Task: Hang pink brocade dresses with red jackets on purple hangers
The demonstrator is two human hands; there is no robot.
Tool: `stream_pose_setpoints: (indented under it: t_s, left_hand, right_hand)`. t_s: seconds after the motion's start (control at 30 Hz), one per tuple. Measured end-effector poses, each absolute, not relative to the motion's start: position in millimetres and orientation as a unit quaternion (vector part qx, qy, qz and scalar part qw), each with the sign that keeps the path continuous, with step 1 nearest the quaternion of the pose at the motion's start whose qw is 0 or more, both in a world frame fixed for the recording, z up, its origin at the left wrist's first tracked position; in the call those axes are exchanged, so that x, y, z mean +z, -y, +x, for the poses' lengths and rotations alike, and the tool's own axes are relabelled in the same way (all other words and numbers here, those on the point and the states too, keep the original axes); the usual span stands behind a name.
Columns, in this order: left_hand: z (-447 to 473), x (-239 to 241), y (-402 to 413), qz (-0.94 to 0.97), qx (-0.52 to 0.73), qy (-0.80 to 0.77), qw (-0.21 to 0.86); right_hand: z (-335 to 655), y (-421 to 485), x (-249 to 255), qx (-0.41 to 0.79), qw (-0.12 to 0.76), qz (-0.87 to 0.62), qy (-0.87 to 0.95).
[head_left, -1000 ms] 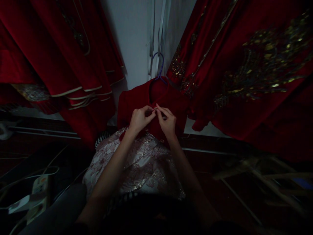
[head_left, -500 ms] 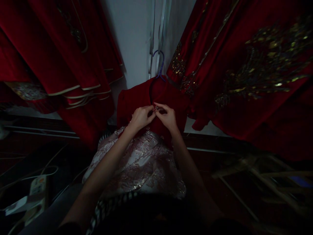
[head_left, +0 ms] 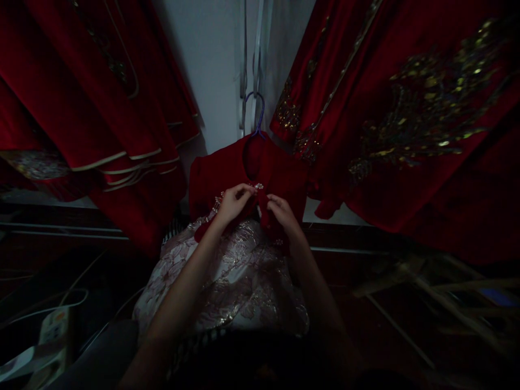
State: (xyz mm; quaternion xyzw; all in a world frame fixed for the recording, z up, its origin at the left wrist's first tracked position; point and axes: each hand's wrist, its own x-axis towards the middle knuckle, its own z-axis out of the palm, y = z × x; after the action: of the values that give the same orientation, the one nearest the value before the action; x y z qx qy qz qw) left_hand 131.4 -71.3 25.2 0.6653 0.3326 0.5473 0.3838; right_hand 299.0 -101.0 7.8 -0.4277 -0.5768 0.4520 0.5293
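Observation:
A red jacket [head_left: 219,165] with a round neck hangs from a purple hanger [head_left: 261,116] in front of me. My left hand [head_left: 233,206] pinches the front edge of the jacket beside a sparkling ornament [head_left: 259,186] just below the neckline. On the other front edge, my right hand [head_left: 282,211] has its fingers closed on the red cloth, a little lower. The front gapes slightly between the hands. More beaded ornaments show near my left wrist. Under the jacket spreads a pale, shiny patterned fabric [head_left: 247,265]; where it joins is too dark to tell.
Red garments with pale piping [head_left: 101,108] hang at left, and a red garment with gold sequins [head_left: 430,119] hangs at right. A power strip [head_left: 54,330] with cables lies lower left. A wooden frame [head_left: 442,292] stands lower right.
My hands were together at the ornament below the neckline. Now they are apart, the right one moved right and down with the cloth edge, and the front has opened a little.

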Motion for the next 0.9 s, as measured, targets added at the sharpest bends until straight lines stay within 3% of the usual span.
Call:
stream_pose_setpoints:
  t_s: [0.2,0.3,0.4,0.57,0.73,0.8,0.9]
  left_hand:
    - [141.8,-24.8,72.8,0.602,0.567,-0.371,0.423]
    - [151.6,-32.2,74.8,0.597,0.572,-0.372,0.422]
    - [155.6,-21.6,87.3,0.562,0.562,-0.362,0.487]
    - [139.0,7.4,114.1,0.452,0.506,-0.347,0.647]
    - [119.2,2.2,116.0,0.477,0.514,-0.384,0.601]
    - [116.3,-5.5,113.9,0.481,0.526,-0.396,0.578]
    - [116.7,-12.1,113.3,0.464,0.527,-0.402,0.587]
  right_hand:
    - [317.7,117.4,15.9,0.454,0.604,-0.434,0.491]
    - [312.5,125.4,13.8,0.463,0.593,-0.422,0.506]
    - [303.7,133.8,11.6,0.447,0.548,-0.392,0.588]
    - [289.7,144.1,6.7,0.283,0.460,-0.411,0.735]
    - [277.7,147.9,9.8,0.100,0.522,-0.515,0.672]
    - [274.8,149.2,10.9,0.120,0.537,-0.527,0.648]
    - [269.7,150.7,8.4,0.260,0.499,-0.501,0.658]
